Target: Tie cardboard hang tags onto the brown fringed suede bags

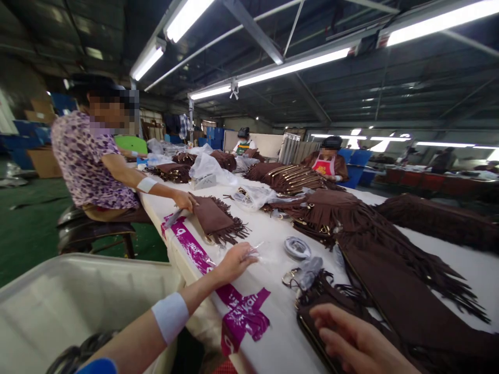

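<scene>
My left hand (236, 263) is over the white table (268, 283), its fingers pinched on a small piece of clear plastic (255, 251). Low at the right, my right hand (351, 335) has its fingers apart and holds nothing. Under and beside it lies a dark brown bag (325, 306) with a zipper edge and fringe; whether they touch I cannot tell. A metal ring and grey-wrapped hardware (311, 272) rest at that bag's top. Just beyond is a coiled strap in wrapping (297, 248).
Stacked brown fringed bags (343, 213) cover the table's right side. Purple tape (244, 311) runs along the left edge, above a white bin (89, 270). A seated co-worker's hand (184, 201) holds a brown fringed piece (214, 218). Clear plastic bags (212, 169) lie farther back.
</scene>
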Demonstrator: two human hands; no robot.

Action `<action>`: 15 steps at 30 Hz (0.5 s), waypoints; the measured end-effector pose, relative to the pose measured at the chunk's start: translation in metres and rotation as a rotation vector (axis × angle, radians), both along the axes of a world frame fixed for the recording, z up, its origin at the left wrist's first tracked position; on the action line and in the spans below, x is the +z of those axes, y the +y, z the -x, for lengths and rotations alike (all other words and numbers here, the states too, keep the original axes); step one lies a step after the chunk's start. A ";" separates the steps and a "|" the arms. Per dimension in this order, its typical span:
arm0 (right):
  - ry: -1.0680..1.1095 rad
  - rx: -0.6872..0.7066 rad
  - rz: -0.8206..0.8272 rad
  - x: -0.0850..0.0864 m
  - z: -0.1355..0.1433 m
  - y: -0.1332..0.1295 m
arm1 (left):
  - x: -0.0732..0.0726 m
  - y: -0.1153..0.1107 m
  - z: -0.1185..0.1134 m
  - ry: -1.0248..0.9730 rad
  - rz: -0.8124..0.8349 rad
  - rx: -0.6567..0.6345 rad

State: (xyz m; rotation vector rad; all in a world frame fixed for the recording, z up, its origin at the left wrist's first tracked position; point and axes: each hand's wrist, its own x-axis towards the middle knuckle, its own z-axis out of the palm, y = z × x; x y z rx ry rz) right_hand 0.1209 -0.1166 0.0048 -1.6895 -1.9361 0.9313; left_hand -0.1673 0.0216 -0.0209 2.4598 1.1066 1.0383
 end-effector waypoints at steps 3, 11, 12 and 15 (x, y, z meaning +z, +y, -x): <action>0.315 -0.117 -0.038 0.003 0.017 0.017 | 0.008 -0.009 -0.001 -0.140 0.014 -0.028; 0.438 -0.213 -0.504 -0.010 0.084 0.054 | 0.011 -0.035 -0.020 -0.236 0.035 -0.195; 0.416 -0.197 -0.525 -0.013 0.092 0.057 | 0.011 -0.037 -0.022 -0.245 0.039 -0.197; 0.410 -0.142 -0.514 -0.023 0.108 0.064 | 0.007 -0.038 -0.025 -0.228 0.031 -0.167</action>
